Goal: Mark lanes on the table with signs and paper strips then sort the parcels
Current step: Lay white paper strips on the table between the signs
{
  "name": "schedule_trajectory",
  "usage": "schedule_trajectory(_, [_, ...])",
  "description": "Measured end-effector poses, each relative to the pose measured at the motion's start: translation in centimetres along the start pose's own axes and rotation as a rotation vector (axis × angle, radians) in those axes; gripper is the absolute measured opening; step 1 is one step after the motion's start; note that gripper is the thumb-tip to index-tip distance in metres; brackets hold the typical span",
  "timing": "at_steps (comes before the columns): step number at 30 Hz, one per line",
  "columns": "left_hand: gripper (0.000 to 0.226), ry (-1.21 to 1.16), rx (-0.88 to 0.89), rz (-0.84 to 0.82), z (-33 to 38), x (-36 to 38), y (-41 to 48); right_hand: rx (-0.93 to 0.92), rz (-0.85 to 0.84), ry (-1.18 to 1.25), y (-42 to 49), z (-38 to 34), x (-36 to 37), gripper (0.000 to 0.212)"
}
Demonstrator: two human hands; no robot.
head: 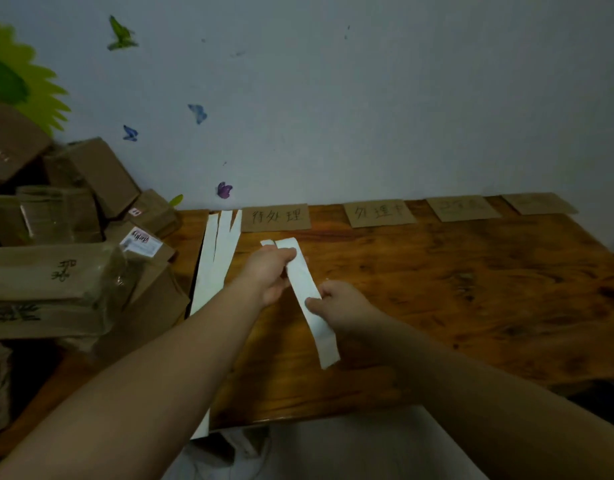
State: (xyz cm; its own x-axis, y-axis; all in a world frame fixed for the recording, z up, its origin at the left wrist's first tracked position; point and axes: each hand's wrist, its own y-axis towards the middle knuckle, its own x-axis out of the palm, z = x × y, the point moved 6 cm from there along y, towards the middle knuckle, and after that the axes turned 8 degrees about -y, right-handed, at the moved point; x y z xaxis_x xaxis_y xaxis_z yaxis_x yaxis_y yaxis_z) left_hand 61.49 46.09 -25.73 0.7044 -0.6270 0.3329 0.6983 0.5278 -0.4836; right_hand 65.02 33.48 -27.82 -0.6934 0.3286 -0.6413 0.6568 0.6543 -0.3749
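A white paper strip [307, 296] is held above the wooden table [437, 289]. My left hand [271, 271] grips its far end and my right hand [336, 306] pinches its middle; the near end hangs free. More white strips [215, 261] lie along the table's left side, running from the wall toward me. Several brown cardboard signs lie along the back edge: one with handwriting [276, 217], a second [380, 213], a third [463, 207] and a fourth [539, 203]. Brown parcels [66, 271] are piled at the left.
The wall with butterfly stickers [224, 189] rises right behind the signs. The parcel pile crowds the table's left end, some wrapped in clear tape. A white sheet or bag [350, 448] lies below the table's front edge.
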Motion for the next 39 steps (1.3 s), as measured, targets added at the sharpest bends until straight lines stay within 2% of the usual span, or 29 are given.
schedule_trajectory(2, [0.019, -0.051, 0.039, 0.003, 0.9, 2.1, 0.3, 0.003, -0.136, -0.096, -0.9, 1.8, -1.0, 0.009])
schedule_trajectory(4, [0.020, -0.055, 0.068, 0.010, 1.6, 4.2, 0.7, 0.003, -0.214, -0.129, -1.4, 3.6, -2.2, 0.014])
schedule_trajectory(5, [0.021, -0.047, 0.078, 0.000, 1.7, 5.3, 0.9, -0.007, -0.185, -0.090, -1.5, 4.1, -3.2, 0.014])
schedule_trajectory(8, [0.021, -0.005, 0.096, -0.079, 1.4, 8.8, 1.4, -0.043, 0.044, 0.120, -0.7, 4.5, -7.3, 0.017])
schedule_trajectory(10, [0.015, 0.027, 0.087, -0.116, 1.1, 10.6, 2.0, -0.049, 0.117, 0.179, -0.2, 4.9, -9.1, 0.011])
schedule_trajectory(13, [0.012, 0.012, 0.084, -0.113, 1.8, 11.8, 4.0, -0.022, 0.063, 0.080, 0.6, 6.7, -9.4, 0.011])
schedule_trajectory(16, [0.022, -0.011, 0.083, -0.085, 3.0, 12.3, 6.9, 0.042, 0.008, -0.024, 1.7, 9.2, -9.2, 0.017])
schedule_trajectory(19, [0.036, 0.035, 0.077, -0.120, 3.7, 13.3, 10.2, 0.110, 0.004, -0.044, 3.0, 11.1, -9.2, 0.009])
schedule_trajectory(21, [0.037, 0.083, 0.067, -0.152, 4.0, 14.2, 12.6, 0.164, 0.014, -0.022, 4.0, 11.8, -9.1, 0.009])
schedule_trajectory(25, [0.031, 0.233, 0.072, -0.215, 4.2, 15.8, 17.2, 0.222, 0.025, 0.007, 6.4, 12.7, -8.7, 0.014])
schedule_trajectory(29, [0.031, 0.348, 0.043, -0.201, 2.0, 15.9, 20.8, 0.267, -0.002, -0.023, 8.3, 14.4, -7.6, 0.021])
schedule_trajectory(32, [0.044, 0.449, 0.066, -0.147, -0.7, 15.0, 23.9, 0.290, -0.046, -0.026, 9.9, 16.0, -6.3, 0.023])
schedule_trajectory(35, [0.074, 0.609, 0.087, -0.086, -3.7, 13.8, 26.2, 0.303, -0.089, -0.036, 11.3, 17.8, -5.1, 0.030])
schedule_trajectory(37, [0.085, 0.830, 0.141, -0.098, -5.6, 13.0, 26.9, 0.288, -0.117, -0.089, 11.9, 18.8, -4.1, 0.033])
schedule_trajectory(39, [0.079, 1.231, 0.256, -0.200, -7.8, 12.3, 27.0, 0.275, -0.130, -0.137, 12.3, 19.7, -3.1, 0.036])
